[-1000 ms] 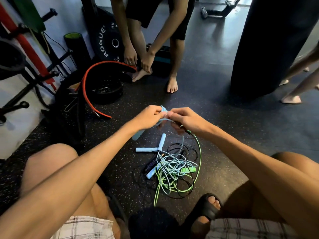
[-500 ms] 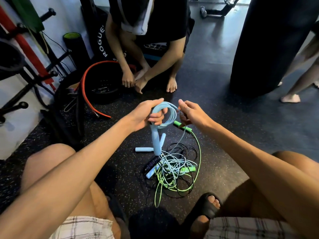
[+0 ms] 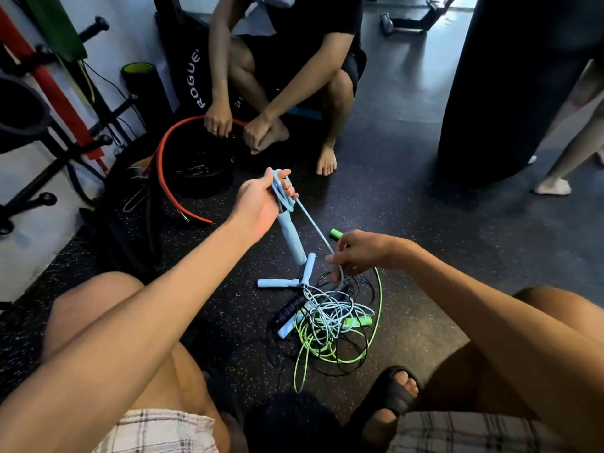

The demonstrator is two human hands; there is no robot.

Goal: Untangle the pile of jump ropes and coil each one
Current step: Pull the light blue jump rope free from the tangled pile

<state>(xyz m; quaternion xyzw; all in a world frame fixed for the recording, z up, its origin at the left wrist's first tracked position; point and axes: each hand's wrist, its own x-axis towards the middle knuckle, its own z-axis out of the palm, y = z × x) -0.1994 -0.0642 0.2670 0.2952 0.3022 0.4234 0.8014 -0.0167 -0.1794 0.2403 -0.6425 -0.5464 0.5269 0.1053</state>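
Note:
My left hand (image 3: pixel 261 204) is raised and grips coils of a light blue jump rope, whose blue handle (image 3: pixel 292 238) hangs below the palm. The blue cord (image 3: pixel 313 225) runs taut down to my right hand (image 3: pixel 358 253), which pinches it and also holds a green handle (image 3: pixel 336 234). On the floor below lies the tangled pile (image 3: pixel 330 322) of blue, green and black ropes. Two more blue handles (image 3: pixel 287 279) lie at its top, with a black handle (image 3: pixel 289 307) and a green handle (image 3: pixel 356 321) inside the tangle.
A crouching person (image 3: pixel 281 76) opposite me holds a red rope (image 3: pixel 163 165) near a black weight plate (image 3: pixel 196 171). A heavy punching bag (image 3: pixel 510 86) hangs at right, with another person's bare foot (image 3: pixel 552 186) beside it. Racks stand at left. My sandalled foot (image 3: pixel 389 393) is below the pile.
My hands have parted: the left stayed up with the blue coil, the right dropped down and right, drawing the blue cord taut. The person opposite crouched lower and grasped the red rope.

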